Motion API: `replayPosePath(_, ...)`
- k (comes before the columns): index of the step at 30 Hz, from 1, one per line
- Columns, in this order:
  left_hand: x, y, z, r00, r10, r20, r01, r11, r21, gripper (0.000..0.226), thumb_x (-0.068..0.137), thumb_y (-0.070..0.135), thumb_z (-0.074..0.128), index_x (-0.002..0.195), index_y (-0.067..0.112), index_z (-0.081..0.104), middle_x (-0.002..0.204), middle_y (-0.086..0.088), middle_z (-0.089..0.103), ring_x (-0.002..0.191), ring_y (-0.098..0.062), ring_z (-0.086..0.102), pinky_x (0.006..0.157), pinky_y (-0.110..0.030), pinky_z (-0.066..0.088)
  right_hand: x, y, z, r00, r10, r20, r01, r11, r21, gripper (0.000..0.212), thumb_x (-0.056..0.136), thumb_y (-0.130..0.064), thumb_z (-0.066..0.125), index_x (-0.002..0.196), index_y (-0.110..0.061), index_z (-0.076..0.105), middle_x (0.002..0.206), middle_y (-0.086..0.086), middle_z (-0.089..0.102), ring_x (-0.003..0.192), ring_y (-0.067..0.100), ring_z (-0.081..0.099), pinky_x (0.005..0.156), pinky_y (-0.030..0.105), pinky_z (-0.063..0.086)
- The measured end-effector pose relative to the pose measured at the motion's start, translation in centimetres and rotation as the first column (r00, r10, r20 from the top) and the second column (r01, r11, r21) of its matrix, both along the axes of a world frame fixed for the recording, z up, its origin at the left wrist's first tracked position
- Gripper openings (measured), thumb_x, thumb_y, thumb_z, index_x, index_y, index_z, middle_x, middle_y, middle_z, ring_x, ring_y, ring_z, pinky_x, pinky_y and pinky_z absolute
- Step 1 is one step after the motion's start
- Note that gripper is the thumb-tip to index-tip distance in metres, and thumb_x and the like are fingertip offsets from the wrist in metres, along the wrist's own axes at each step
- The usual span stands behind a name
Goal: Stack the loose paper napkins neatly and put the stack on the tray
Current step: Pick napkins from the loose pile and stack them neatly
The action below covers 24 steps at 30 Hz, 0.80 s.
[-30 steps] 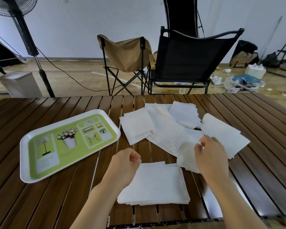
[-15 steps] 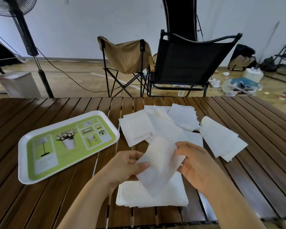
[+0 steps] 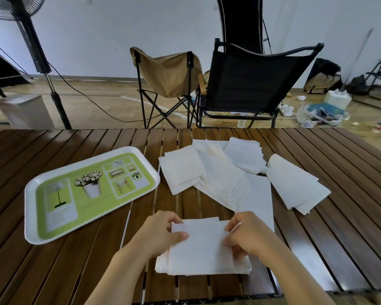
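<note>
A neat stack of white napkins (image 3: pixel 201 264) lies on the table's near edge. My left hand (image 3: pixel 161 235) and my right hand (image 3: pixel 250 236) each pinch a side of one napkin (image 3: pixel 204 241) held flat on top of that stack. Loose napkins (image 3: pixel 222 175) lie fanned out across the middle of the table, with a separate small pile (image 3: pixel 295 183) to their right. The green and white tray (image 3: pixel 84 192) sits at the left, with nothing on it.
The slatted wooden table (image 3: pixel 53 271) ends close to me. Behind it stand a tan folding chair (image 3: pixel 167 71) and a black chair (image 3: pixel 251 80). A fan stand (image 3: pixel 42 62) rises at the far left, and clutter lies on the floor at the right.
My right hand picked a napkin from the loose pile, my left hand took its other side, and both lowered it flat onto the near stack.
</note>
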<state>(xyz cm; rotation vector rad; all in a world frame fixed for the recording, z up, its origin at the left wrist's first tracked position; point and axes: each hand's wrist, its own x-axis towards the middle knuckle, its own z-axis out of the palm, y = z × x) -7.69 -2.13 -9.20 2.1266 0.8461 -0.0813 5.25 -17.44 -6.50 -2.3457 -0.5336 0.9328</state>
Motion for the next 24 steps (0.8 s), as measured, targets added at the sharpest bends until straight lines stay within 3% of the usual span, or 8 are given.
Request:
replayPosePath(3, 0.2, 0.0, -0.5, 0.999, 0.039, -0.017, -0.039, 0.999, -0.023, 0.036, 0.082, 0.033, 0.071, 0.114, 0.021, 0.058, 0.113, 0.002, 0.065, 0.093, -0.011, 0.065, 0.072, -0.021, 0.055, 0.0, 0.3, -0.7, 0.996, 0.027, 0.086, -0.021, 0.997, -0.069, 0.024, 0.085, 0.000, 0.063, 0.081, -0.019, 0.050, 0.095, 0.012, 0.066, 0.068, 0.024, 0.068, 0.065, 0.029, 0.059)
replayPosePath(7, 0.5, -0.1, -0.4, 0.998, 0.057, -0.009, -0.057, 0.998, 0.018, 0.032, 0.080, 0.033, 0.074, 0.106, 0.021, 0.059, 0.100, 0.003, 0.067, 0.083, -0.012, 0.068, 0.066, -0.023, 0.055, 0.1, 0.6, -1.3, 0.982, 0.068, 0.178, -0.048, 0.992, -0.118, 0.025, 0.086, -0.001, 0.054, 0.076, -0.021, 0.044, 0.092, 0.007, 0.061, 0.079, 0.025, 0.066, 0.063, 0.027, 0.053)
replayPosePath(11, 0.6, -0.2, -0.4, 0.998, 0.066, 0.011, -0.067, 0.993, 0.101, 0.030, 0.079, 0.036, 0.074, 0.100, 0.023, 0.058, 0.095, 0.004, 0.065, 0.081, -0.012, 0.066, 0.067, -0.022, 0.054, 0.1, 0.7, -1.7, 0.972, 0.097, 0.216, -0.070, 0.989, -0.129, 0.028, 0.088, -0.003, 0.053, 0.075, -0.024, 0.040, 0.080, -0.001, 0.051, 0.079, 0.020, 0.059, 0.063, 0.023, 0.046)
replayPosePath(14, 0.5, -0.2, -0.4, 0.998, 0.063, -0.014, -0.061, 0.988, 0.139, 0.033, 0.078, 0.040, 0.074, 0.101, 0.025, 0.056, 0.091, 0.005, 0.065, 0.079, -0.012, 0.066, 0.068, -0.023, 0.055, 0.2, 0.7, -1.6, 0.956, 0.076, 0.282, -0.049, 0.994, -0.103, 0.017, 0.088, -0.007, 0.053, 0.084, -0.021, 0.044, 0.083, -0.002, 0.050, 0.076, 0.016, 0.055, 0.059, 0.021, 0.043)
replayPosePath(16, 0.4, -0.3, -0.3, 0.998, 0.059, -0.028, -0.052, 0.978, 0.200, 0.033, 0.077, 0.042, 0.074, 0.099, 0.027, 0.054, 0.087, 0.007, 0.062, 0.080, -0.011, 0.065, 0.069, -0.022, 0.053, 0.4, 0.7, -1.4, 0.895, 0.074, 0.440, -0.044, 0.996, -0.077, 0.012, 0.091, -0.017, 0.054, 0.089, -0.021, 0.043, 0.090, -0.003, 0.048, 0.078, 0.013, 0.049, 0.060, 0.020, 0.040)
replayPosePath(19, 0.4, -0.3, -0.3, 0.997, 0.078, 0.030, -0.083, 0.968, 0.239, 0.032, 0.079, 0.043, 0.072, 0.100, 0.027, 0.053, 0.091, 0.010, 0.060, 0.083, -0.008, 0.061, 0.074, -0.023, 0.053, 1.2, 0.8, -1.2, 0.734, 0.091, 0.672, -0.069, 0.996, -0.060, 0.012, 0.093, -0.031, 0.054, 0.099, -0.022, 0.049, 0.109, -0.003, 0.045, 0.097, 0.013, 0.046, 0.079, 0.024, 0.046)
replayPosePath(21, 0.5, -0.2, -0.3, 0.991, 0.108, 0.077, -0.123, 0.964, 0.235, 0.026, 0.083, 0.043, 0.067, 0.099, 0.027, 0.054, 0.094, 0.010, 0.058, 0.084, -0.006, 0.059, 0.076, -0.023, 0.053, 1.8, 0.9, -1.4, 0.692, 0.105, 0.715, -0.065, 0.994, -0.084, 0.025, 0.092, -0.033, 0.055, 0.115, -0.024, 0.050, 0.123, -0.003, 0.042, 0.109, 0.015, 0.045, 0.089, 0.026, 0.042)
replayPosePath(24, 0.7, -0.2, -0.4, 0.986, 0.131, 0.106, -0.152, 0.962, 0.227, 0.018, 0.087, 0.042, 0.061, 0.096, 0.028, 0.055, 0.092, 0.011, 0.059, 0.083, -0.006, 0.059, 0.074, -0.023, 0.053, 2.2, 0.8, -1.9, 0.724, 0.076, 0.686, 0.046, 0.986, -0.157, 0.056, 0.087, -0.031, 0.063, 0.133, -0.022, 0.034, 0.134, 0.002, 0.037, 0.121, 0.022, 0.041, 0.097, 0.036, 0.037)
